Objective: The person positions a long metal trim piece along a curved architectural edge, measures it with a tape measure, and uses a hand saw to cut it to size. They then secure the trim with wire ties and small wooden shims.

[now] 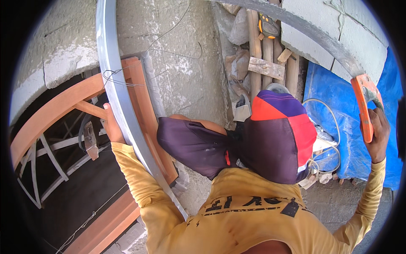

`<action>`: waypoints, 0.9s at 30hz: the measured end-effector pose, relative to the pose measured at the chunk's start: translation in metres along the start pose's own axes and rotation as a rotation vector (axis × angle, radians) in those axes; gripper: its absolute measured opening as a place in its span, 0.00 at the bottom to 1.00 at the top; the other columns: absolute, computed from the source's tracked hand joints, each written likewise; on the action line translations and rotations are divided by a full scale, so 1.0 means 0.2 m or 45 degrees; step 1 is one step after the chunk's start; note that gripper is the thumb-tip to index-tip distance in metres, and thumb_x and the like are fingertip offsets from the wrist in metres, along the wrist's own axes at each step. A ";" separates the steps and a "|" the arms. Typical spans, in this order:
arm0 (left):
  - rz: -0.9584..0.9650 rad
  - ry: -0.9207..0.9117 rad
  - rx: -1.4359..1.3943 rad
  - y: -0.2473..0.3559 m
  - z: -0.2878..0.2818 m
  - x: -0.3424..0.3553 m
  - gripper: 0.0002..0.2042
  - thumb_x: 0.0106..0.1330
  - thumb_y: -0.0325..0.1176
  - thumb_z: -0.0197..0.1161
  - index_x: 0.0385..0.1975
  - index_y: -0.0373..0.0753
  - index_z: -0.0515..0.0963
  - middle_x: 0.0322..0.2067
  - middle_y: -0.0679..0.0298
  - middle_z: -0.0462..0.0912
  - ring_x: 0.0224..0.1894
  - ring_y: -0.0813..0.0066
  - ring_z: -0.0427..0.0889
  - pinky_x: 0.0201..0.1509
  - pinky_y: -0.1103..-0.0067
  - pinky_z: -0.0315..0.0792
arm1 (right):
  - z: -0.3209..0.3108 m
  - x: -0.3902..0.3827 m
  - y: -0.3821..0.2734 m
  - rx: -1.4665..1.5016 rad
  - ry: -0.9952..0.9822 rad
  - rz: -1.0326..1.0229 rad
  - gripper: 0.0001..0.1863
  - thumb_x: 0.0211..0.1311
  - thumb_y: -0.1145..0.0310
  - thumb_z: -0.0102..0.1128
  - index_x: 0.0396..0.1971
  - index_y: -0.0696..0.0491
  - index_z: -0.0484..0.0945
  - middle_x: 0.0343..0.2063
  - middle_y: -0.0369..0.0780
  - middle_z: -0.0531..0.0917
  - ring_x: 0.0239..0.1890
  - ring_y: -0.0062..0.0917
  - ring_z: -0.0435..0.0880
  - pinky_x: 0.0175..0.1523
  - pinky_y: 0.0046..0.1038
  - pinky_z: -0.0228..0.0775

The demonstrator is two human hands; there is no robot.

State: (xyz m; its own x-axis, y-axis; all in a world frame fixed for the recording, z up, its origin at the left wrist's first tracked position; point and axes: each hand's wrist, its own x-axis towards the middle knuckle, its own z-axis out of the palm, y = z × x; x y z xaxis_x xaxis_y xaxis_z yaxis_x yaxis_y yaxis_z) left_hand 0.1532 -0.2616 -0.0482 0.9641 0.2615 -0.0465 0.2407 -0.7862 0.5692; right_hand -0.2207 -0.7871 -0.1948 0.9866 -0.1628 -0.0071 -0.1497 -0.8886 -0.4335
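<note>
- While the right hand [376,131] closes around the handle of an orange-handled handsaw [321,36] at frame right, the blade runs off the upper edge.
- Left of centre, the left hand [113,127] touches a grey metal tube [111,46]; its fingers are mostly hidden, their grip unclear.
- The top edge cuts off the tube.

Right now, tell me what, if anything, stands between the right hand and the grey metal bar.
In this view, the person's bent legs lie between the right hand, gripping the saw's orange handle, and the grey metal bar at the left hand.
</note>
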 end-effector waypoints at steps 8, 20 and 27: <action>-0.008 -0.056 -0.004 0.00 0.01 0.02 0.35 0.60 0.66 0.47 0.35 0.31 0.76 0.23 0.60 0.78 0.22 0.73 0.78 0.26 0.79 0.72 | -0.21 0.12 -0.22 -0.078 0.099 -0.371 0.23 0.35 0.70 0.69 0.36 0.56 0.72 0.22 0.39 0.72 0.23 0.32 0.69 0.30 0.33 0.59; -0.054 -0.144 -0.085 0.06 0.00 -0.02 0.36 0.60 0.63 0.52 0.40 0.26 0.74 0.29 0.58 0.80 0.27 0.75 0.79 0.31 0.80 0.73 | -0.04 0.48 -0.39 -0.079 0.118 -0.665 0.22 0.43 0.66 0.60 0.43 0.53 0.74 0.17 0.35 0.71 0.23 0.30 0.73 0.31 0.32 0.64; -0.058 -0.164 -0.096 0.06 0.01 -0.03 0.36 0.60 0.63 0.51 0.41 0.27 0.74 0.29 0.59 0.80 0.27 0.75 0.79 0.32 0.80 0.74 | 0.13 0.65 -0.62 -0.182 0.147 -0.896 0.26 0.48 0.67 0.55 0.52 0.42 0.73 0.17 0.32 0.72 0.25 0.25 0.75 0.34 0.28 0.70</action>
State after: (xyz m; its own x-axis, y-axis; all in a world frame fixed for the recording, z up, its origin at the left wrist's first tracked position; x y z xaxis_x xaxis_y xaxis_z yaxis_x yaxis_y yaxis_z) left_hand 0.1499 -0.2740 -0.0420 0.9600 0.2182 -0.1756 0.2800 -0.7298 0.6237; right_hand -0.0716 -0.6871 -0.1656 0.8406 0.4308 0.3284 0.5031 -0.8456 -0.1785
